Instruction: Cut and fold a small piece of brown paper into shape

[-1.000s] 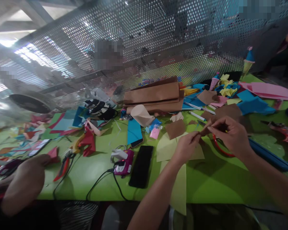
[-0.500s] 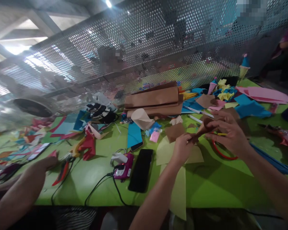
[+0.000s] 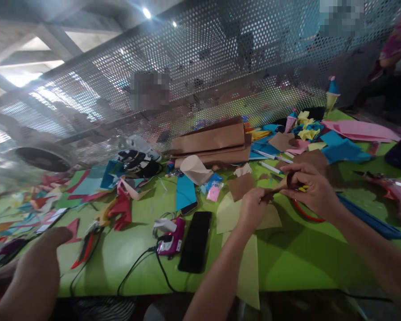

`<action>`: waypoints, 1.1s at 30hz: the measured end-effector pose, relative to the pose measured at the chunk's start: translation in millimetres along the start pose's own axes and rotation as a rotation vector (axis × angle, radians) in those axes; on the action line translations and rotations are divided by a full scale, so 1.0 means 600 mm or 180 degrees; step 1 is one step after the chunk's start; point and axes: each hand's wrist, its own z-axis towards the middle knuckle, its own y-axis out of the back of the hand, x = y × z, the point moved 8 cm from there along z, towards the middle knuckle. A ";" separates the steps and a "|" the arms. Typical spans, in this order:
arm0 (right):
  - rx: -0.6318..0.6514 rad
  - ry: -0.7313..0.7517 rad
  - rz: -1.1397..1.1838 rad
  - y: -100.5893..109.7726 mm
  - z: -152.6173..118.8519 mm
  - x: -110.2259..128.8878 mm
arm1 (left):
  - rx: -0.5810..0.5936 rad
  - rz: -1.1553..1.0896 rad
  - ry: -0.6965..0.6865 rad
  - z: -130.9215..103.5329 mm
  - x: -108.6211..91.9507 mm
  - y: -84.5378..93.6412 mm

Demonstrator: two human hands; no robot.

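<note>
Much of the small brown paper piece (image 3: 280, 186) is hidden: it sits between the two hands above the green tabletop (image 3: 297, 254), and only a thin, creased strip and a curled dark end show past the fingers. The left hand (image 3: 254, 207) pinches its near end with closed fingertips, the back of the hand turned to the camera, so the grip itself cannot be seen. The right hand (image 3: 312, 189) curls round the far end, thumb and forefinger pressed on the paper; something small and yellow shows under its fingers, too blurred to name. A red ring (image 3: 304, 213) lies on the table under the right wrist, half covered by it. A long blue strip (image 3: 370, 219) runs beside the right forearm. Pale yellow-green paper sheets (image 3: 250, 263) lie flat below the left forearm, one hanging past the near table edge. Left of them the table is more open, holding a flat black phone (image 3: 196, 240) and a magenta gadget with a black cable (image 3: 171, 240). Another person's hand (image 3: 40, 263), cut off at the lower left corner, rests near red-handled scissors (image 3: 87, 245). Farther back lie a stack of brown kraft paper (image 3: 212, 143), stiff and folded, and coloured paper scraps (image 3: 341, 149), under a perforated metal screen (image 3: 220, 58) that blurs whatever lies beyond.
</note>
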 end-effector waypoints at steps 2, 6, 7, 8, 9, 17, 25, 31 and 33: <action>-0.0037 -0.0080 0.0088 0.001 0.000 -0.001 | 0.0014 -0.0060 0.0048 0.000 0.001 -0.001; 0.0018 -0.0220 0.0227 0.000 0.002 -0.006 | 0.0023 -0.0205 0.0143 -0.001 0.002 -0.002; 0.0051 -0.0210 0.0238 0.000 0.003 -0.006 | 0.0019 -0.0236 0.0159 0.000 0.002 -0.001; 0.0097 -0.0182 0.0230 0.000 0.004 -0.005 | 0.0016 -0.0261 0.0172 0.000 0.002 0.000; 0.0139 -0.0134 0.0204 -0.001 0.005 -0.003 | 0.0012 -0.0274 0.0184 0.000 0.002 0.000; 0.0070 -0.0094 0.0149 -0.002 0.004 0.000 | 0.0123 -0.0067 0.0011 0.001 -0.003 -0.007; 0.0044 -0.0326 0.0275 -0.002 0.001 -0.015 | 0.0189 -0.0266 0.0092 -0.002 -0.002 -0.014; 0.0157 -0.0608 0.0676 -0.007 -0.002 -0.031 | 0.0438 -0.1548 0.0607 -0.007 0.009 -0.027; 0.0242 -0.0695 0.0821 -0.011 -0.003 -0.037 | 0.0480 -0.1839 0.0817 -0.008 0.018 -0.034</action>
